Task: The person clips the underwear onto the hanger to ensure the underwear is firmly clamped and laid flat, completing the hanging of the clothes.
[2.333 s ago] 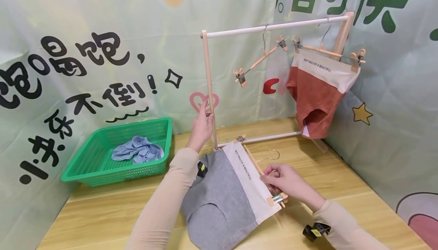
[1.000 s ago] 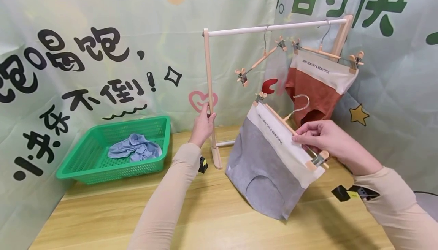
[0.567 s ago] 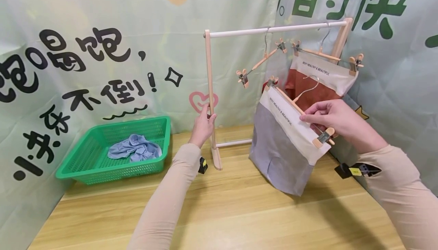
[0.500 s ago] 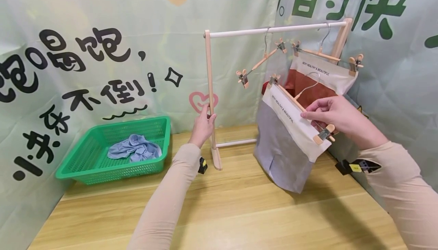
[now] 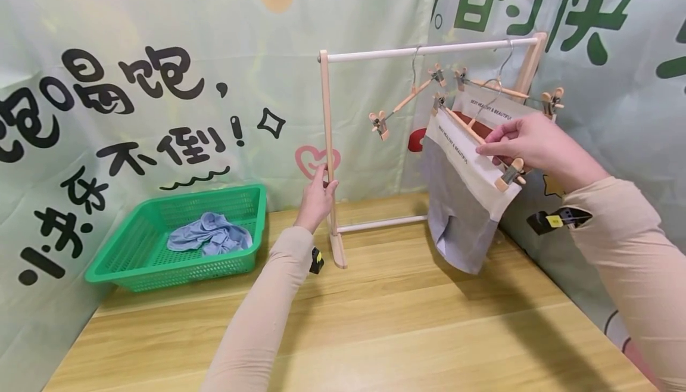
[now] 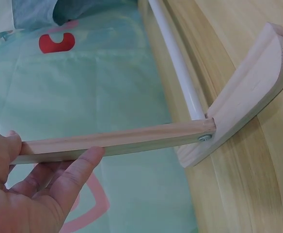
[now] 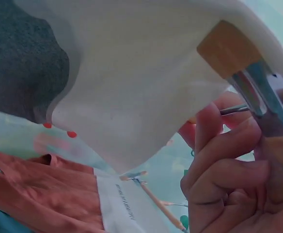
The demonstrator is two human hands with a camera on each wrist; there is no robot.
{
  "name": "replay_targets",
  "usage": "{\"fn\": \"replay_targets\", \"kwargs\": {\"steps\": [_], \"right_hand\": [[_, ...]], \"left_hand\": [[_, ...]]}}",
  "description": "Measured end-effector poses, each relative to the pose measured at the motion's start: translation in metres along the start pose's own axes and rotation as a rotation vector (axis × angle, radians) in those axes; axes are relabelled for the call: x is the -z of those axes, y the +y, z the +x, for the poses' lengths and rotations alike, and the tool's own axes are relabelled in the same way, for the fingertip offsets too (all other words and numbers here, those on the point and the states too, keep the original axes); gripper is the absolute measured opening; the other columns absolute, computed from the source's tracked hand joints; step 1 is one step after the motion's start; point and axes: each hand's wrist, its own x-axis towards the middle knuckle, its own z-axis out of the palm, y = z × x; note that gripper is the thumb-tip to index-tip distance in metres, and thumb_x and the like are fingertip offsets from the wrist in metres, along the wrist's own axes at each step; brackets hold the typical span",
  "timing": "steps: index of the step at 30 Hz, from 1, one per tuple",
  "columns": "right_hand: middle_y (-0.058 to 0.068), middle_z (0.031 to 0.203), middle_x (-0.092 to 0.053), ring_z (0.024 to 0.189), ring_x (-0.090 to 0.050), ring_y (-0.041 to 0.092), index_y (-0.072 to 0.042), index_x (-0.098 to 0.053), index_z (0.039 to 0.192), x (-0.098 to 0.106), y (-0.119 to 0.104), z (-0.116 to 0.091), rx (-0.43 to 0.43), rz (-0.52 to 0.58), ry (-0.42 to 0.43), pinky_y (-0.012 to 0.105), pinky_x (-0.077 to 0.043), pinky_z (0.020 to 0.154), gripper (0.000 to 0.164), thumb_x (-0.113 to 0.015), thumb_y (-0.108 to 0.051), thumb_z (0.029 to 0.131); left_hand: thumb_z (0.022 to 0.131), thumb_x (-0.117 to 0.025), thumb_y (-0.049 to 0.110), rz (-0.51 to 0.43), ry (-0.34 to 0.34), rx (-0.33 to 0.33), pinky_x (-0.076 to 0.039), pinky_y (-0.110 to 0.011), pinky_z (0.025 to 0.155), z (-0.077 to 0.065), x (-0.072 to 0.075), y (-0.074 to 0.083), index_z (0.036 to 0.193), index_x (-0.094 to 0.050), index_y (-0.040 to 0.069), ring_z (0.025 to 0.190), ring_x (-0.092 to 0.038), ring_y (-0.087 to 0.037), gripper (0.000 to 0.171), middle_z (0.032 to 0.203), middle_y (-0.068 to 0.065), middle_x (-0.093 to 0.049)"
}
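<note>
My right hand pinches the wooden bar of a clip hanger, close to its right clip. From both clips hangs a pair of grey underwear with a white waistband, held in the air. The hanger's metal hook stands below the top rail, in front of the rust-red underwear, which hangs by its own clip hanger at the rail's right end. My left hand grips the left post of the small wooden clothes rack, thumb and fingers on either side. The grey pair hides most of the red one in the head view.
A bare clip hanger hangs mid-rail, left of the grey underwear. On the table's left a green basket contains crumpled blue underwear. Printed cloth walls stand close behind and to the right of the rack.
My right hand has lifted the hanger and grey underwear off the table, up and rightward to just under the rail's right part. My left hand stays on the post.
</note>
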Motion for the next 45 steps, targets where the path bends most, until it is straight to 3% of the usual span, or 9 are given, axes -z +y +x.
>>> {"fn": "replay_targets", "kwargs": {"steps": [6,15,23,31,45], "right_hand": [[-0.006,0.072,-0.074,0.07,-0.06,0.015,-0.006,-0.076,0.106,0.013,-0.012,0.018,-0.037,0.002,0.004,0.036,-0.046,0.055,0.037,-0.082,-0.041,0.095],[-0.006,0.071,-0.072,0.065,-0.054,0.016,-0.003,-0.078,0.105,0.031,-0.025,0.044,-0.052,-0.089,-0.022,0.037,-0.045,0.057,0.035,-0.081,-0.037,0.095],[-0.003,0.074,-0.073,0.073,-0.054,0.02,0.001,-0.077,0.109,0.042,-0.02,0.048,-0.062,-0.129,-0.062,0.038,-0.045,0.062,0.041,-0.08,-0.037,0.096],[-0.004,0.067,-0.058,0.072,-0.043,0.021,-0.011,-0.078,0.081,0.054,-0.017,0.063,-0.051,-0.204,-0.02,0.038,-0.036,0.063,0.034,-0.077,-0.042,0.096],[-0.009,0.064,-0.066,0.06,-0.045,0.012,-0.007,-0.081,0.089,0.058,-0.038,0.07,-0.018,-0.175,-0.032,0.032,-0.038,0.056,0.029,-0.08,-0.035,0.096]], "left_hand": [[0.115,-0.051,0.029,0.006,0.004,0.01,-0.062,-0.05,0.09,-0.001,0.0,-0.002,0.16,-0.038,0.022,0.108,-0.072,-0.036,0.047,0.123,-0.02,-0.071],[0.115,-0.051,0.029,0.012,0.001,0.015,-0.062,-0.05,0.09,-0.001,0.0,-0.005,0.16,-0.037,0.023,0.109,-0.072,-0.036,0.048,0.127,-0.019,-0.071],[0.115,-0.051,0.03,0.02,0.002,-0.002,-0.063,-0.05,0.09,0.002,-0.001,-0.003,0.159,-0.038,0.023,0.106,-0.073,-0.036,0.047,0.122,-0.019,-0.072],[0.115,-0.051,0.029,0.029,-0.002,-0.005,-0.063,-0.05,0.089,0.003,0.0,-0.002,0.159,-0.038,0.023,0.106,-0.073,-0.036,0.046,0.125,-0.019,-0.072],[0.114,-0.052,0.026,0.004,0.001,-0.003,-0.063,-0.051,0.091,0.002,-0.001,0.001,0.157,-0.04,0.021,0.111,-0.073,-0.036,0.045,0.126,-0.02,-0.072]]}}
